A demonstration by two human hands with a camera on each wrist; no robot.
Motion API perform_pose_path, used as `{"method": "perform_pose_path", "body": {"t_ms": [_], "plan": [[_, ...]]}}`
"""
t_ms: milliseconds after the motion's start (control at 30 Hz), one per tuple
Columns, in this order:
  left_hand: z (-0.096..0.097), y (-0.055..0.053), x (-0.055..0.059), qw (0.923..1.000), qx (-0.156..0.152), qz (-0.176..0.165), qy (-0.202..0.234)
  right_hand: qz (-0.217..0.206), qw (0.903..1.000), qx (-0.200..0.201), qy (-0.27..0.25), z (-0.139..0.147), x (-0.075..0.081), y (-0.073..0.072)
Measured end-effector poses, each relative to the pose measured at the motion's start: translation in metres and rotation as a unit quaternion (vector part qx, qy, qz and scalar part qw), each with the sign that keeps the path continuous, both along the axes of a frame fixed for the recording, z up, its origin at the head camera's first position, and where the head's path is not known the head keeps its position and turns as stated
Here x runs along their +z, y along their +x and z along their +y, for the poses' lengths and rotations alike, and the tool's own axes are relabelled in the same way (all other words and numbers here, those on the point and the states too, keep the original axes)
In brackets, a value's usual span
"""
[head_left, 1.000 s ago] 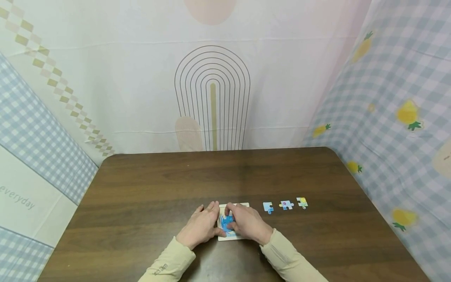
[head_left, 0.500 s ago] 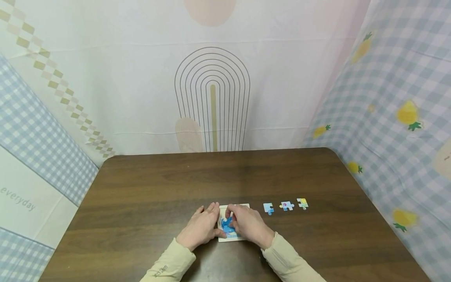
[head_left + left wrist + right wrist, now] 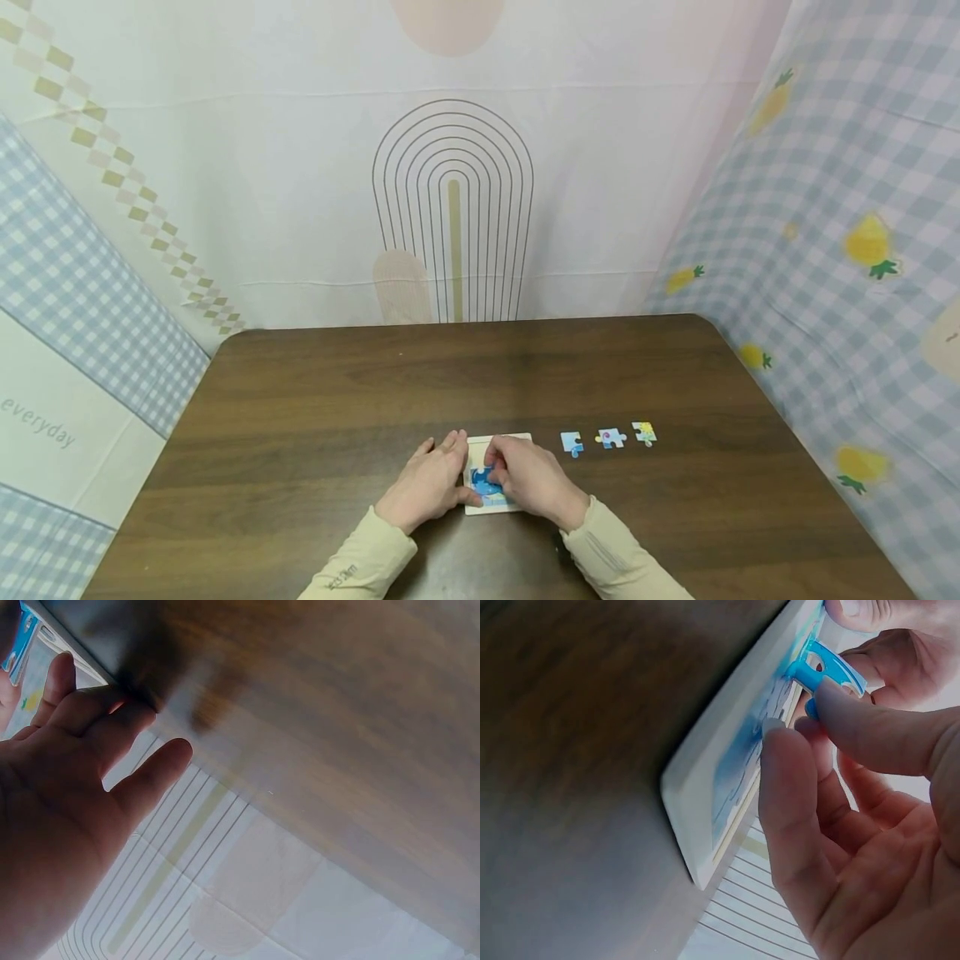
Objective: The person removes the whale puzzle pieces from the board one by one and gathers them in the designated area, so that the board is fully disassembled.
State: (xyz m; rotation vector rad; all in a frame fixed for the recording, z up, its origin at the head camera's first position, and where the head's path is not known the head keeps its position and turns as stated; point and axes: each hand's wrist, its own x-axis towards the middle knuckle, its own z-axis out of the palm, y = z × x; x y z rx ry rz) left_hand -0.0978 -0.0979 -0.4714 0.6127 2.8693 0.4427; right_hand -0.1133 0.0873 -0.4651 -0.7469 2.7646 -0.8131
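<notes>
A small puzzle board [image 3: 477, 450] with a cream rim lies near the front of the table, with blue pieces in its nearer part. My right hand [image 3: 536, 479] is over its right side. Thumb and forefinger pinch a blue puzzle piece [image 3: 841, 671], which stands tilted against the board in the right wrist view. My left hand [image 3: 426, 485] rests along the board's left edge, fingers mostly straight and thumb touching the near left corner. How the piece meets its neighbours is partly hidden by my right fingers.
Three loose puzzle pieces lie in a row right of the board: a light blue one [image 3: 572, 444], one with a pink swirl [image 3: 611, 437] and a yellow-patterned one [image 3: 643, 432]. The brown table [image 3: 337, 383] ends at a curtain [image 3: 600, 208] behind.
My right thumb and forefinger have shifted slightly right and nearer, with the blue piece tilting between them. More of the board's cream far part shows. The left hand stays in place.
</notes>
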Motion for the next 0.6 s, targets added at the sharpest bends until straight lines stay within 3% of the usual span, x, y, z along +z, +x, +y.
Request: {"method": "perform_pose_path", "body": {"t_ms": [333, 600], "plan": [[0.0004, -0.0009, -0.0007, 1.0000, 0.001, 0.003, 0.001, 0.001, 1.0000, 0.001, -0.009, 0.0020, -0.0044, -0.0027], [0.0008, -0.0020, -0.0011, 1.0000, 0.006, 0.002, -0.001, -0.034, 0.9983, 0.005, -0.048, 0.0055, -0.0007, -0.0044]]}}
